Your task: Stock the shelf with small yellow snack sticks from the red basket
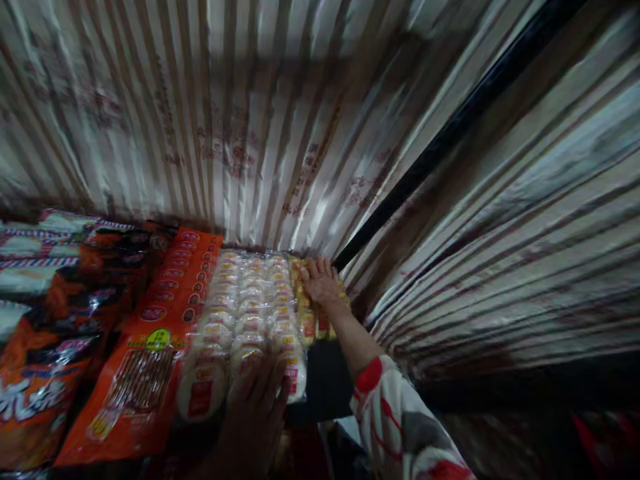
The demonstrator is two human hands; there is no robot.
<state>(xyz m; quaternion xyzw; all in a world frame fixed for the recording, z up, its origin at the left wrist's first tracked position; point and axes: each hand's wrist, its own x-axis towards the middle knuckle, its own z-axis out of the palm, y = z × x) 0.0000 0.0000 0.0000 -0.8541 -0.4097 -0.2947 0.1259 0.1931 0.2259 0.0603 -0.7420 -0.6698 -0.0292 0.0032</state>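
Observation:
My right hand [320,281] reaches to the back corner of the shelf and lies flat over the yellow packets [307,319], its fingers stretched out and apart. Left of these packets run rows of white round snacks [251,303] in clear wrappers with red labels. My left hand [253,417] is in shadow at the front of those rows, fingers extended across the nearest wrappers. Whether it touches or only hovers over them I cannot tell. Neither hand is visibly closed around anything.
An orange packet strip [160,333] lies left of the white snacks, with orange and black snack bags [45,380] beyond. Pleated, printed sheeting [250,133] hangs behind and to the right. A black pole [440,147] slants down to the shelf corner. Dark shelf surface [327,380] shows in front of the yellow packets.

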